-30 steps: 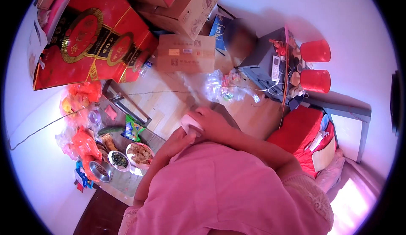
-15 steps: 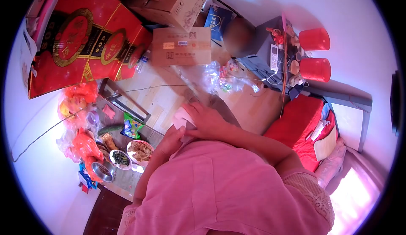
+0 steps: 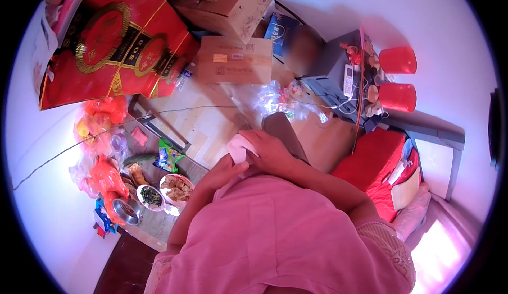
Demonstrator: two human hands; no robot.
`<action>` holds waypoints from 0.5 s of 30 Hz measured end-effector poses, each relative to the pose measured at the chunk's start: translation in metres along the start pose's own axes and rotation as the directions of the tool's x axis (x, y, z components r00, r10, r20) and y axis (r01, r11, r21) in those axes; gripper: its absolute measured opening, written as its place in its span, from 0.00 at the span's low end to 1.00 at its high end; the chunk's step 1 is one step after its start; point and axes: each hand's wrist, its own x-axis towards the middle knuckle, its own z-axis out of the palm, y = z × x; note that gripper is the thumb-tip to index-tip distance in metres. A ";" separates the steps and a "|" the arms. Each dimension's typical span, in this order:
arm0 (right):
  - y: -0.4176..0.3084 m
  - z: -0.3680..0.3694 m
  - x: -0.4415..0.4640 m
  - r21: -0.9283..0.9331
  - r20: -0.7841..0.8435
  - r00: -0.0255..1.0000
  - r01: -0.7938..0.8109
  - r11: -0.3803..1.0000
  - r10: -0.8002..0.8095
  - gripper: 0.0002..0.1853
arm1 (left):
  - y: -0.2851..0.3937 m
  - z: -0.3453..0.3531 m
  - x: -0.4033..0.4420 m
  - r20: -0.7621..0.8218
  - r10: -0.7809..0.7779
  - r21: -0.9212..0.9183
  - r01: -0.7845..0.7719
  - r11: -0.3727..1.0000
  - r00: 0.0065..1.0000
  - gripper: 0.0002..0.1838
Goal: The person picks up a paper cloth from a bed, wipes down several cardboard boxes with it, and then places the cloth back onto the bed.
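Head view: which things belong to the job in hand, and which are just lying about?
In use:
- pale cloth or tissue, between the left hand and right hand

Apparently just lying about:
- large red box
- cardboard box with labels
- green packet
- orange plastic bag
- remote control

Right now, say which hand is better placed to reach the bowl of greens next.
Probably the left hand: it's nearer the bowl of greens; the right hand, farther across, seems to hold the pale wad.
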 end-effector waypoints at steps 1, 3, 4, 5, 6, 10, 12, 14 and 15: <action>-0.001 0.000 0.003 -0.010 0.005 1.000 0.015 1.000 -0.015 0.21 | 0.003 0.000 -0.002 0.004 0.002 -0.002 -0.002 1.000 1.000 0.34; 0.000 0.002 0.007 -0.030 0.017 0.999 0.042 0.999 -0.042 0.20 | 0.003 -0.003 -0.003 -0.017 -0.008 -0.002 0.008 1.000 1.000 0.35; -0.001 0.002 0.009 -0.029 0.031 0.998 0.052 0.998 -0.051 0.19 | 0.002 -0.003 -0.005 -0.026 -0.019 -0.005 0.019 1.000 0.999 0.35; -0.001 0.003 0.011 -0.027 0.045 0.997 0.059 0.998 -0.058 0.19 | -0.001 -0.004 -0.006 -0.028 -0.007 -0.007 0.007 1.000 1.000 0.35; 0.000 0.003 0.013 -0.027 0.058 0.996 0.066 0.997 -0.064 0.18 | -0.004 -0.005 -0.007 -0.029 0.005 -0.007 -0.005 1.000 1.000 0.35; 0.006 0.007 0.017 -0.041 0.126 0.990 0.066 0.997 -0.061 0.18 | -0.013 -0.009 -0.007 -0.029 0.006 -0.063 -0.008 0.998 1.000 0.36; 0.010 0.007 0.018 -0.050 0.157 0.987 0.054 0.997 -0.046 0.18 | -0.019 -0.008 -0.003 -0.042 0.048 -0.083 -0.051 0.995 0.998 0.36; 0.019 0.007 0.019 0.002 0.125 0.992 0.037 0.999 -0.037 0.18 | -0.028 -0.009 0.004 -0.065 0.052 -0.106 -0.059 0.993 0.996 0.35; 0.024 0.006 0.019 0.032 0.111 0.993 0.029 0.999 -0.033 0.19 | -0.034 -0.009 0.009 -0.081 0.040 -0.119 -0.049 0.992 0.996 0.35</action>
